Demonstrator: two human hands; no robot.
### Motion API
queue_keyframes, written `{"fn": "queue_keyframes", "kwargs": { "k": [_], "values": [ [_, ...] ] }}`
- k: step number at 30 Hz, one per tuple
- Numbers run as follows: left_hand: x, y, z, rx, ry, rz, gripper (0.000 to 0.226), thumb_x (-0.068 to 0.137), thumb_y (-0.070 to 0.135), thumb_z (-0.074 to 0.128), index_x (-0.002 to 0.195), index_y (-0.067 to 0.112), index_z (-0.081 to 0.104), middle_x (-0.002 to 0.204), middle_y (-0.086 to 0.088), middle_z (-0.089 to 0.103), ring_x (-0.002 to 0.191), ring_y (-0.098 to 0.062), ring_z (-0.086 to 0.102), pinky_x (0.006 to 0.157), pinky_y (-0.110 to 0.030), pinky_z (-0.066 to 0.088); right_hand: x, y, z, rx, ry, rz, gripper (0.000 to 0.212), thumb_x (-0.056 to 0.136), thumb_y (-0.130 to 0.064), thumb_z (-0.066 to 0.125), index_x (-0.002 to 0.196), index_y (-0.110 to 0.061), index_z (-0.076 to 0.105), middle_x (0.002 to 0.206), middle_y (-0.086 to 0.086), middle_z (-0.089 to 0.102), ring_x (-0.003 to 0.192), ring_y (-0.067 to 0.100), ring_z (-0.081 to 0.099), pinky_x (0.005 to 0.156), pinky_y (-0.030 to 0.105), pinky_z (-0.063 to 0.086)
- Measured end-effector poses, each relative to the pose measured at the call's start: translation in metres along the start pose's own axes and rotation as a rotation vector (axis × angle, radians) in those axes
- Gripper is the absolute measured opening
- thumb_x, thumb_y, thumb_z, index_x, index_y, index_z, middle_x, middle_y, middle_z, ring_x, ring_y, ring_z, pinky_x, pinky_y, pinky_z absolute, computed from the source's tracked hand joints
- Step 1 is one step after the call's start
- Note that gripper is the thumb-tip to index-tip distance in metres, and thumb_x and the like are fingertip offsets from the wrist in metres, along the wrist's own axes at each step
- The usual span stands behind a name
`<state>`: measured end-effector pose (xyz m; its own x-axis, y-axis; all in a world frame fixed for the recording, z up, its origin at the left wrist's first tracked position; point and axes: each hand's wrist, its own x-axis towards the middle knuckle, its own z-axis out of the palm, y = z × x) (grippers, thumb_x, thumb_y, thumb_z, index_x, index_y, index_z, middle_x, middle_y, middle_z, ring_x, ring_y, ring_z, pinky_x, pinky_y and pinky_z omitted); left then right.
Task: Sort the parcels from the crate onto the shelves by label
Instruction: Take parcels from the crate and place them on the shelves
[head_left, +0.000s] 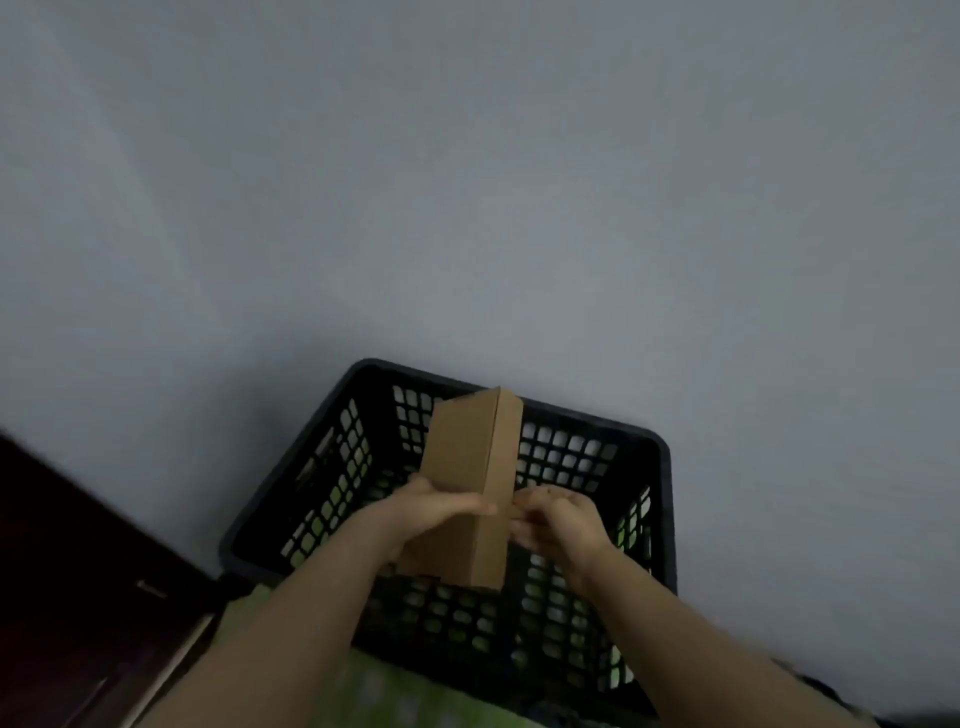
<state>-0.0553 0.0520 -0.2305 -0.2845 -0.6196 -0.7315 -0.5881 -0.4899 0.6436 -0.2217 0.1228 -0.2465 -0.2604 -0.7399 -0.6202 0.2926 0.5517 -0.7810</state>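
Two hands on one cardboard box here. Far left there's some dark brown wooden furniture (62, 597), too blurry to say what it is exactly. Next comes the left hand (436, 506), which has a proper hold on the box (467, 457): thumb laid across the wide front face, the other fingers wrapped round the left side out of sight. The hand takes it below the middle, so more box sticks out above the fingers than below. The box is standing on end, long axis running up and away from the person, top end tipped toward the grey wall (467, 182), narrow side face turned right. The right hand (558, 519) is just beside that narrow face with fingers loosely curled, but it's smeared, so I can't tell if it's gripping or only touching. All this is over the open top of a black lattice crate (667, 467), which sits on something green (374, 691).
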Motion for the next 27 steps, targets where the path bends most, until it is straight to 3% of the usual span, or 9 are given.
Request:
{"fn": "queue_keyframes", "kwargs": {
  "k": [4, 7, 9, 11, 14, 18, 21, 23, 27],
  "values": [
    [-0.098, -0.014, -0.012, -0.241, -0.013, 0.108, 0.1, 0.042, 0.052, 0.079, 0.13, 0.015, 0.048, 0.119, -0.009, 0.06, 0.109, -0.027, 0.056, 0.088, -0.04, 0.047, -0.042, -0.021, -0.004, -0.144, -0.163, -0.167, 0.024, 0.085, 0.003, 0.06, 0.106, -0.007, 0.062, 0.092, 0.008, 0.072, 0.083, 0.019, 0.067, 0.073, 0.03, 0.052],
    [-0.166, -0.037, -0.007, -0.329, -0.004, 0.147, 0.098, 0.039, 0.05, 0.084, 0.125, 0.012, 0.056, 0.116, -0.012, 0.066, 0.104, -0.028, 0.062, 0.088, -0.041, 0.05, -0.067, -0.037, 0.004, -0.221, -0.278, -0.326, 0.047, 0.08, 0.01, 0.061, 0.123, -0.009, 0.056, 0.113, 0.004, 0.061, 0.106, 0.02, 0.058, 0.091, 0.035, 0.05],
    [-0.207, -0.053, 0.002, -0.382, -0.011, 0.174, 0.101, 0.029, 0.051, 0.089, 0.118, 0.011, 0.061, 0.106, -0.011, 0.07, 0.093, -0.025, 0.067, 0.079, -0.036, 0.053, -0.084, -0.047, 0.02, -0.269, -0.412, -0.419, 0.068, 0.075, 0.013, 0.062, 0.136, -0.013, 0.046, 0.131, 0.001, 0.05, 0.125, 0.018, 0.045, 0.106, 0.039, 0.041],
    [-0.246, -0.068, 0.011, -0.451, 0.01, 0.171, 0.099, 0.021, 0.05, 0.09, 0.108, 0.011, 0.064, 0.094, -0.009, 0.073, 0.081, -0.022, 0.07, 0.07, -0.031, 0.055, -0.106, -0.054, 0.039, -0.326, -0.601, -0.486, 0.084, 0.068, 0.014, 0.062, 0.143, -0.017, 0.04, 0.141, -0.001, 0.046, 0.133, 0.019, 0.039, 0.105, 0.04, 0.042],
    [-0.296, -0.096, 0.02, -0.541, 0.112, 0.197, 0.097, 0.024, 0.052, 0.088, 0.108, 0.01, 0.065, 0.096, -0.013, 0.069, 0.086, -0.026, 0.064, 0.08, -0.035, 0.05, -0.145, -0.054, 0.07, -0.395, -0.87, -0.484, 0.071, 0.063, 0.015, 0.053, 0.13, -0.012, 0.051, 0.114, 0.013, 0.061, 0.105, 0.03, 0.058, 0.074, 0.04, 0.051],
    [-0.362, -0.135, 0.028, -0.654, 0.295, 0.192, 0.072, 0.045, 0.054, 0.078, 0.1, 0.009, 0.069, 0.092, -0.014, 0.068, 0.081, -0.025, 0.063, 0.074, -0.032, 0.05, -0.197, -0.042, 0.102, -0.438, -1.08, -0.406, 0.047, 0.051, 0.002, 0.05, 0.096, -0.008, 0.058, 0.084, 0.012, 0.065, 0.079, 0.028, 0.064, 0.054, 0.032, 0.05],
    [-0.409, -0.171, 0.028, -0.839, 0.527, 0.251, 0.059, 0.07, 0.064, 0.063, 0.096, 0.011, 0.067, 0.088, -0.015, 0.067, 0.081, -0.028, 0.064, 0.079, -0.038, 0.049, -0.224, -0.023, 0.123, -0.336, -1.097, -0.314, 0.04, 0.051, 0.001, 0.05, 0.089, -0.01, 0.061, 0.084, 0.014, 0.064, 0.075, 0.027, 0.062, 0.051, 0.029, 0.051],
    [-0.44, -0.199, 0.028, -0.943, 0.729, 0.324, 0.065, 0.076, 0.067, 0.052, 0.107, 0.012, 0.067, 0.095, -0.015, 0.067, 0.094, -0.031, 0.063, 0.09, -0.043, 0.047, -0.243, -0.006, 0.138, -0.313, -1.111, -0.264, 0.039, 0.058, -0.001, 0.053, 0.094, -0.011, 0.063, 0.096, 0.018, 0.066, 0.084, 0.03, 0.062, 0.061, 0.032, 0.053],
    [-0.5, -0.249, 0.051, -1.001, 1.027, 0.415, 0.061, 0.072, 0.05, 0.07, 0.119, 0.012, 0.063, 0.113, -0.017, 0.065, 0.104, -0.029, 0.061, 0.093, -0.041, 0.047, -0.298, 0.04, 0.17, -0.355, -1.194, -0.177, 0.029, 0.074, -0.008, 0.057, 0.099, -0.021, 0.064, 0.102, 0.012, 0.068, 0.092, 0.032, 0.062, 0.072, 0.041, 0.05]
  ]
}}
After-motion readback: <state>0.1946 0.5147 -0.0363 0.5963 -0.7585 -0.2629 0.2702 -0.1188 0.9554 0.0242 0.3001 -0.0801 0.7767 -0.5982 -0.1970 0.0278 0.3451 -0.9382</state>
